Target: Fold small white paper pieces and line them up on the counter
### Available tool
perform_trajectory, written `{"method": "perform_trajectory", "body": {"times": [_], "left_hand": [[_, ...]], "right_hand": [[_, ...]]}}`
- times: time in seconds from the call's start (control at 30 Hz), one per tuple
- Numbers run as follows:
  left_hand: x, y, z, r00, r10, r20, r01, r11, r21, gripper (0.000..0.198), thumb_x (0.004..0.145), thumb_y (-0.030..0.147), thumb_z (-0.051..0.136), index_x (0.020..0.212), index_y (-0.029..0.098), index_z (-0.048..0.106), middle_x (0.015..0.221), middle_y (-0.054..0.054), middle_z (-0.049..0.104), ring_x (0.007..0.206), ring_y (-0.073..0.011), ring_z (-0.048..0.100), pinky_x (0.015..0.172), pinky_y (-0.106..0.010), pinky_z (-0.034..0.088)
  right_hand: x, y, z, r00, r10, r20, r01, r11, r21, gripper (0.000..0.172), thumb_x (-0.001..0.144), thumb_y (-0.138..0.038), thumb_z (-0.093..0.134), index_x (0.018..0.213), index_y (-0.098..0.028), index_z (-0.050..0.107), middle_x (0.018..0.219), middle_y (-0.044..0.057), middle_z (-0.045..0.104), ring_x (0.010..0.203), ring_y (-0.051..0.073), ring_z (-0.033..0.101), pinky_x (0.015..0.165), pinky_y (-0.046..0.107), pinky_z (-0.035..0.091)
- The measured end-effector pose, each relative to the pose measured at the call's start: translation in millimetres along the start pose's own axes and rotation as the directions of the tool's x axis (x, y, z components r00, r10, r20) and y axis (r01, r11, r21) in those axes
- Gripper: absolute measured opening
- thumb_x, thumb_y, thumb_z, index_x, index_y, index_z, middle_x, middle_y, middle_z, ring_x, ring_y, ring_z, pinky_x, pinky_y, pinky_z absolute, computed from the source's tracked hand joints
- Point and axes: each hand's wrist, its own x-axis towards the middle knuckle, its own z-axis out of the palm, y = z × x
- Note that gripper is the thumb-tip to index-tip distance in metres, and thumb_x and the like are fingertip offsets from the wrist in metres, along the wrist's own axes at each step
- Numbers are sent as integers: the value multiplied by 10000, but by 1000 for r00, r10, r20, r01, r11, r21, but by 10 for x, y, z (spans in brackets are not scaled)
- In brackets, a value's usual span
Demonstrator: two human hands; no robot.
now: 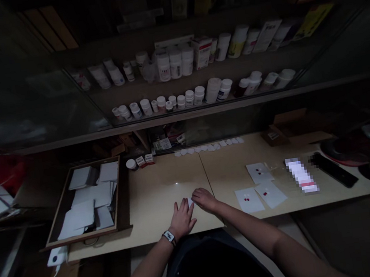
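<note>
A small folded white paper [190, 201] lies on the pale tabletop between my hands, mostly covered by fingers. My left hand [181, 218] rests flat with fingers stretched and its fingertips at the paper's left side. From the other side my right hand [204, 200] has its fingers closed together at the paper's right edge. To the right are three white paper squares: one at the back [255, 177], one at the front left [249, 205] and one at the front right [277, 195]. Each bears small dark red and white pills.
An open drawer [120, 202] of white paper sheets stands at left. Small folded packets [212, 147] line the table's back, near a white-capped bottle [131, 165] and small boxes [145, 161]. A dark phone-like object [337, 171] lies right. Medicine bottles [176, 61] fill the shelves above.
</note>
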Motion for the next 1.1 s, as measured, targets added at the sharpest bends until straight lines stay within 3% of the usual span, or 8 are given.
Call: {"method": "perform_trajectory", "body": {"times": [0.13, 0.3, 0.43, 0.63, 0.87, 1.1], "left_hand": [[14, 29, 8, 1000, 4, 8, -4, 1000, -3, 667, 917, 527, 311, 1454, 141, 227, 1495, -188, 252, 1383, -335, 171, 1065, -585, 164], [33, 0, -4, 999, 30, 30, -29, 999, -33, 674, 920, 502, 309, 1462, 119, 189, 1501, -163, 254, 1383, -305, 189, 1091, -530, 168], [38, -26, -25, 999, 38, -15, -39, 995, -91, 632, 923, 439, 341, 1438, 87, 241, 1472, -178, 312, 1368, -281, 242, 1088, -448, 231], [26, -6, -26, 999, 4, -47, -8, 996, -92, 583, 917, 387, 381, 1399, 67, 314, 1422, -205, 376, 1332, -296, 305, 1070, -451, 263], [26, 23, -39, 999, -23, -28, 22, 999, -49, 590, 935, 437, 333, 1414, 94, 301, 1419, -182, 388, 1332, -289, 297, 1077, -472, 233], [41, -7, 5, 999, -7, -41, 4, 997, -73, 587, 929, 410, 352, 1410, 77, 298, 1442, -191, 353, 1339, -284, 294, 1074, -437, 253]], "right_hand": [[12, -76, -33, 991, 137, 0, -136, 986, 101, 185, 898, -207, 480, 898, -169, 662, 893, 69, 650, 882, 190, 536, 796, 292, 362], [130, -185, -80, 884, 467, 3, -455, 860, 229, 139, 862, -252, 531, 890, -185, 649, 884, 43, 655, 851, 173, 560, 731, 254, 358], [183, -219, -75, 858, 514, 11, -500, 828, 255, 107, 835, -241, 560, 815, -193, 654, 845, 36, 652, 833, 173, 561, 716, 255, 350], [108, -227, 31, 898, 433, -80, -401, 880, 255, 122, 856, -203, 534, 820, -184, 649, 838, 39, 630, 842, 179, 539, 753, 271, 356], [39, -158, 138, 980, 172, -100, -167, 984, 61, 170, 893, -198, 501, 847, -171, 663, 837, 73, 622, 830, 199, 505, 775, 316, 353], [-20, -72, 135, 991, 1, -135, -3, 1000, -14, 214, 919, -216, 469, 919, -175, 679, 829, 74, 629, 818, 196, 510, 741, 312, 365]]}}
